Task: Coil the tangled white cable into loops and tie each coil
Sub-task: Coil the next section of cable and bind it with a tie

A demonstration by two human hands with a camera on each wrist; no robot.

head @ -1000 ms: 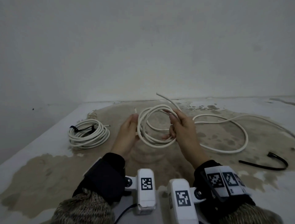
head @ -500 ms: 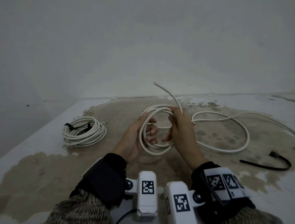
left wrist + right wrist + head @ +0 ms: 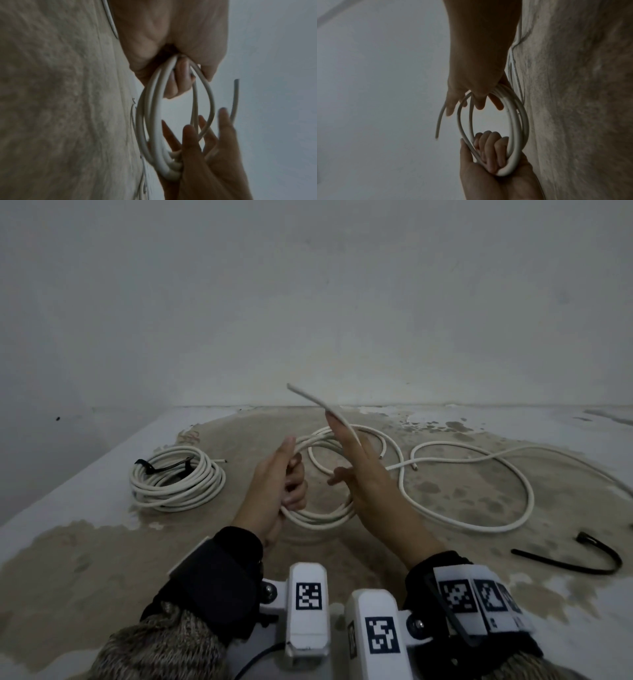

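My left hand (image 3: 274, 484) grips the left side of a small coil of white cable (image 3: 318, 520), fingers curled round several strands; the left wrist view shows that coil (image 3: 147, 108) running out of its fist. My right hand (image 3: 363, 477) stands at the coil's right side, fingers straight and spread, thumb sticking out. The cable's free end (image 3: 308, 397) lies along its index finger and points up and left. In the right wrist view the coil (image 3: 515, 128) passes under those straight fingers (image 3: 450, 106). The rest of the cable (image 3: 479, 525) lies in a loose loop to the right.
A finished coil (image 3: 174, 484) bound with a black tie (image 3: 164, 465) lies at the left. A loose black tie strap (image 3: 582, 565) lies at the right. The stained surface (image 3: 102, 559) ends at a wall behind and drops away at the left edge.
The right hand's fingers have straightened out from their hold on the coil. The free end has swung up and to the left. The left hand has closed round the coil's left side.
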